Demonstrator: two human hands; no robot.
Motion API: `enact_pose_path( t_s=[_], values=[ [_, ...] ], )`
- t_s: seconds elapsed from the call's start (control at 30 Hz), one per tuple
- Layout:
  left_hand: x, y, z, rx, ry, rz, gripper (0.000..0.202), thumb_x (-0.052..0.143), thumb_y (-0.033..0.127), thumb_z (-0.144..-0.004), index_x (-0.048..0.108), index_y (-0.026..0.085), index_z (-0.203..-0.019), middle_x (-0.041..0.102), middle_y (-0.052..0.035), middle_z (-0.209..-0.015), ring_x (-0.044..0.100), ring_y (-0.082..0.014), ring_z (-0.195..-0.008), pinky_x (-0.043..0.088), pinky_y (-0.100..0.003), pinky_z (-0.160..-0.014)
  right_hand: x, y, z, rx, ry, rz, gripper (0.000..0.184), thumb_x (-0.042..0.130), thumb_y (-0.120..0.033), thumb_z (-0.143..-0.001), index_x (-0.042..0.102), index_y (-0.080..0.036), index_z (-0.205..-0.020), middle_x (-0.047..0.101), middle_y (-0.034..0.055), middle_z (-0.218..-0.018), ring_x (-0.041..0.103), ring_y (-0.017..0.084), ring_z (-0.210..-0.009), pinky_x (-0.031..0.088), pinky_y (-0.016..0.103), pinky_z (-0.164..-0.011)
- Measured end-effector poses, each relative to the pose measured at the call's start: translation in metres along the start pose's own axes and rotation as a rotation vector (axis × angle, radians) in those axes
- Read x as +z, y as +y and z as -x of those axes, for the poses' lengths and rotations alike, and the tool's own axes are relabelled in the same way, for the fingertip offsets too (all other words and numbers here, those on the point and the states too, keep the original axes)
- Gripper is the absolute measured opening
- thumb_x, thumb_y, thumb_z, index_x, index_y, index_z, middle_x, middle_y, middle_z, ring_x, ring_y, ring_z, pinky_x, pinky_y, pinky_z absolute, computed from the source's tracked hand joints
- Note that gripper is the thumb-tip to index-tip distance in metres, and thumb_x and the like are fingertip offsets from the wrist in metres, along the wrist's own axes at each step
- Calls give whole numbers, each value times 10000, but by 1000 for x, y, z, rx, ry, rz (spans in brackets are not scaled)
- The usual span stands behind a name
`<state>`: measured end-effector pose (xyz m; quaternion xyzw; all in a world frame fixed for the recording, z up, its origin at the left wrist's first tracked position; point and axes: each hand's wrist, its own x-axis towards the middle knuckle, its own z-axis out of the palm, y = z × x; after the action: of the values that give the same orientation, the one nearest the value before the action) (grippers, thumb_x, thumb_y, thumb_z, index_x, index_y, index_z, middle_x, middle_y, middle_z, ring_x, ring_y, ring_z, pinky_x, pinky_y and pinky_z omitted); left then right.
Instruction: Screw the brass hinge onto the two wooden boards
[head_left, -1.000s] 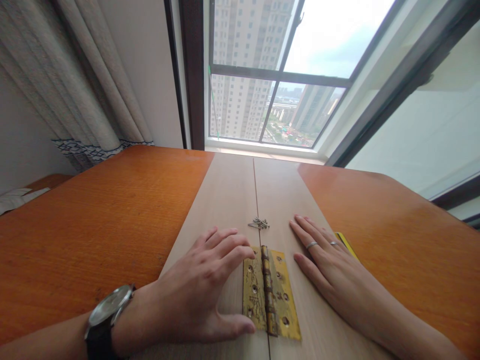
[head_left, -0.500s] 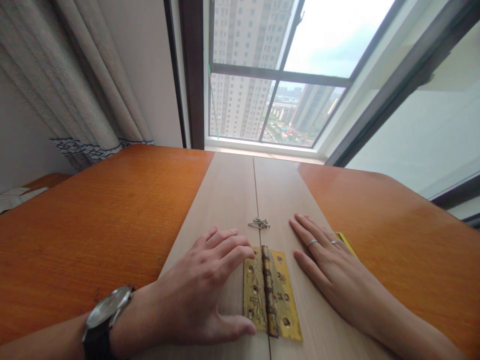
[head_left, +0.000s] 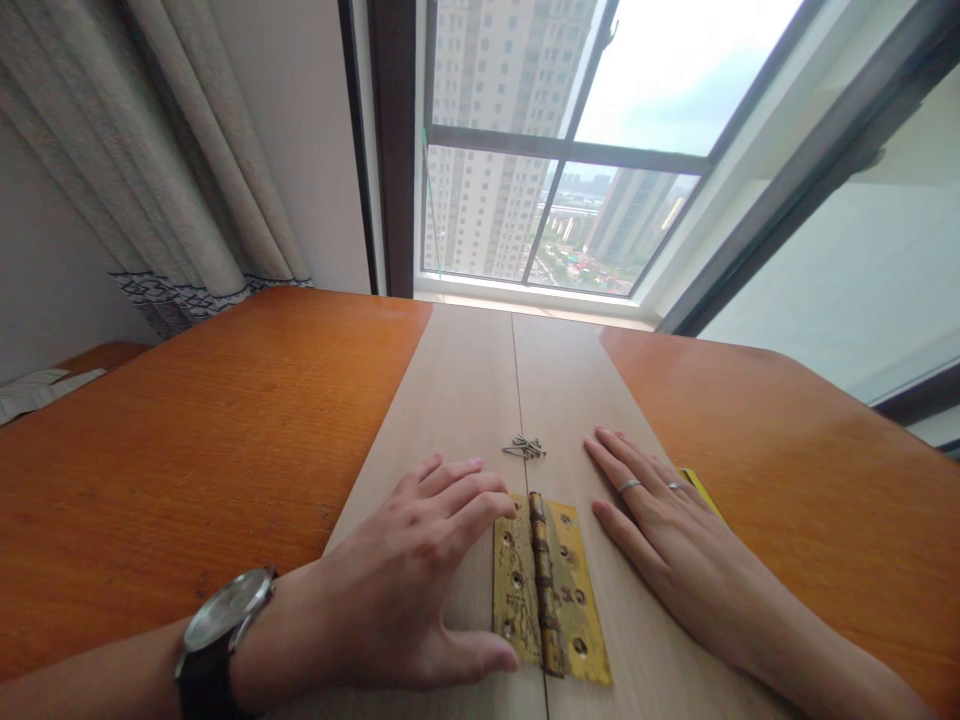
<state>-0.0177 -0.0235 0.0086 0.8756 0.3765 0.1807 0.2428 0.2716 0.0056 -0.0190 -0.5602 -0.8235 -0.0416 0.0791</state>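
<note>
A tarnished brass butt hinge point(head_left: 550, 590) lies open and flat across the seam between two pale wooden boards point(head_left: 457, 400), its knuckle along the seam. My left hand point(head_left: 397, 580), wearing a wristwatch point(head_left: 227, 620), rests flat on the left board, fingertips at the hinge's left leaf and thumb by its lower corner. My right hand point(head_left: 664, 540), with rings on two fingers, lies flat on the right board just beside the hinge. A small cluster of screws point(head_left: 524, 448) sits on the seam beyond the hinge, out of both hands.
The boards lie on an orange wooden table point(head_left: 187, 460). A yellow strip point(head_left: 701, 490), perhaps a tape measure, partly shows beyond my right hand. Behind the table are a tall window point(head_left: 555, 215) and a pale curtain point(head_left: 180, 170).
The whole scene sits slightly further right in the view as my head shifts. Both hands, the hinge and the screws keep their places relative to each other.
</note>
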Motion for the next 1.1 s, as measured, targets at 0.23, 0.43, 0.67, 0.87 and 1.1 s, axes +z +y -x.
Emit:
enact_pose_path(
  t_s=[0.23, 0.43, 0.67, 0.87, 1.1],
  values=[
    [1, -1, 0, 0, 12, 8, 716, 848, 509, -689, 563, 221, -1279, 581, -135, -1440, 440, -367, -1433, 262, -581, -1249, 0, 0, -1, 14, -9, 8, 658, 260, -536, -1031, 427, -174, -1555, 389, 102, -1643, 381, 290, -1517, 381, 543, -1208],
    [0, 0, 0, -6, 7, 11, 710, 853, 503, -685, 573, 216, -1271, 577, -133, -1441, 441, -373, -1431, 257, -591, -1248, -1, 0, -2, 14, -18, 1, 674, 236, -549, -1033, 432, -168, -1553, 371, 98, -1650, 371, 294, -1522, 367, 552, -1214],
    [1, -1, 1, 12, 9, 0, 699, 840, 526, -699, 570, 216, -1264, 581, -137, -1433, 444, -374, -1425, 263, -591, -1243, -2, 0, -1, 22, -32, -9, 666, 261, -541, -1034, 407, -169, -1567, 359, 104, -1657, 358, 302, -1529, 362, 570, -1213],
    [1, -2, 0, 19, 6, -16, 703, 838, 538, -699, 563, 216, -1260, 580, -136, -1437, 445, -371, -1423, 265, -589, -1241, -4, -2, -2, 43, -56, -19, 698, 206, -555, -1031, 400, -156, -1571, 346, 98, -1660, 346, 298, -1534, 351, 572, -1215],
    [3, -4, 2, 23, 10, -35, 706, 831, 541, -713, 549, 218, -1273, 564, -130, -1456, 450, -357, -1418, 269, -582, -1239, -4, 0, -2, 45, -55, -34, 716, 208, -583, -1022, 407, -166, -1568, 330, 87, -1666, 327, 289, -1542, 330, 566, -1223]
  ],
)
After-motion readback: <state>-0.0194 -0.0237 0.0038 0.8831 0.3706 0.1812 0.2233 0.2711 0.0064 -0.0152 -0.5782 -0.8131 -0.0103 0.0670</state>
